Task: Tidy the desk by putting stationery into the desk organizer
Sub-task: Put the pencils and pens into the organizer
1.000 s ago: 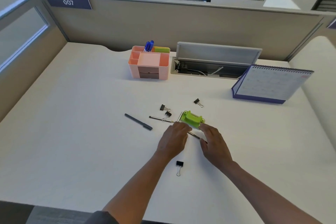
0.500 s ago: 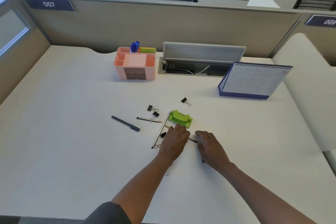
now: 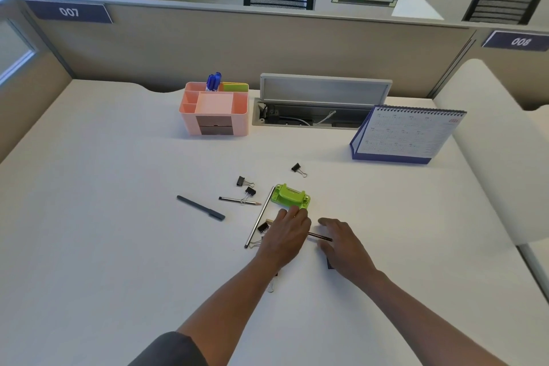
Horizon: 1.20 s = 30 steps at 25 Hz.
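Now drawn back from green hole punch (image 3: 291,197) onto pencil (image 3: 319,237), left hand (image 3: 283,239) flat over it, right hand (image 3: 344,245) spread beside, nothing lifted yet toward far-off desk organizer (image 3: 214,108).

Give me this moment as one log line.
hands: left and right on pencil | organizer: holds blue pens | clips: loose
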Tool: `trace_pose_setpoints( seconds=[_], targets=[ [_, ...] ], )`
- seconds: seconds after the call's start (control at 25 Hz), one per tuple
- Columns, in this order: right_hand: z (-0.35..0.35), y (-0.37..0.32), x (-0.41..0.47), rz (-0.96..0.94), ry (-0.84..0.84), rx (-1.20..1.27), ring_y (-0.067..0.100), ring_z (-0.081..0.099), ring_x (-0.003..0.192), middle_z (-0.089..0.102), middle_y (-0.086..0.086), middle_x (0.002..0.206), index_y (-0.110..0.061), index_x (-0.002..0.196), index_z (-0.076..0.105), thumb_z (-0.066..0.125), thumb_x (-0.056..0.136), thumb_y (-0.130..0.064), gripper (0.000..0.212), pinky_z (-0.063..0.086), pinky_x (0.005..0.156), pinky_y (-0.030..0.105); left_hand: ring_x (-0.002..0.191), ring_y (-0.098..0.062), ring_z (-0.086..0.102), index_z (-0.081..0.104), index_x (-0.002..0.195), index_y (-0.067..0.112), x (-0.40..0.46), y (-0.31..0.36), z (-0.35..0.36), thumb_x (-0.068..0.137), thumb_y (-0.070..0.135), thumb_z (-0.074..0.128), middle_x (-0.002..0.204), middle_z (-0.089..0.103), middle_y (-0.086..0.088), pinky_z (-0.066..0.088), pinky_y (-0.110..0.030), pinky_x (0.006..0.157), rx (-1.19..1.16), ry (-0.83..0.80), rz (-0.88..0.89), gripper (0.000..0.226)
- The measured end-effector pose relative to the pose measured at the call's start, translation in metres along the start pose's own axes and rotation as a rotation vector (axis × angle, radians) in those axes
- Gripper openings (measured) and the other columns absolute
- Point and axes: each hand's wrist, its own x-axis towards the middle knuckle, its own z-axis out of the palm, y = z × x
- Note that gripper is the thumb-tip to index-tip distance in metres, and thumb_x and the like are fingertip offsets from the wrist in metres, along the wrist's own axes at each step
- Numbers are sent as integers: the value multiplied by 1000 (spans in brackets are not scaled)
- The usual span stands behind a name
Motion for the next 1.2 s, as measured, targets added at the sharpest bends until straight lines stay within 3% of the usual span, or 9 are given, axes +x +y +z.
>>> trace_pose_setpoints(
  seconds=[0.24,0.4,0.68,1.0,1.08,1.2],
  targets=[
    [-21,-24,5,110,332,285,8,59,90,65,-11,98,-23,114,61,55,97,-30,19,49,80,32,84,-22,45,49,93,18,6,-10,-16,88,7,50,92,52,0,37,-34,72,-113,123,-81,12],
    [-38,-59,26,131,350,443,12,66,73,69,-6,75,-23,97,65,59,96,-14,10,54,71,38,73,-23,49,49,94,18,5,-29,-32,90,9,49,82,55,2,32,-33,67,-161,215,-171,10],
    [-36,-125,86,115,379,647,14,71,71,73,-3,82,-18,93,67,61,94,-9,11,60,71,40,73,-25,55,54,101,18,-4,-80,-57,96,17,52,85,59,-1,37,-35,54,-260,235,-350,6],
    [-39,-201,178,22,406,728,15,73,72,74,4,81,-12,100,64,69,90,-13,11,62,68,36,70,-23,56,55,110,16,-7,-157,-88,98,20,49,93,62,-1,39,-31,55,-328,314,-532,14],
    [-47,-221,208,-41,426,687,12,73,74,74,3,84,-11,101,63,68,91,-14,11,62,67,35,76,-23,60,55,112,17,-7,-181,-92,98,21,50,97,62,-1,43,-30,59,-332,341,-589,16],
    [-60,-243,255,-130,503,585,9,72,77,72,-2,87,-14,100,63,67,92,-17,9,61,69,33,101,-23,61,50,128,18,-5,-215,-96,96,20,56,119,60,-2,50,-33,75,-333,345,-675,33]
  ],
)
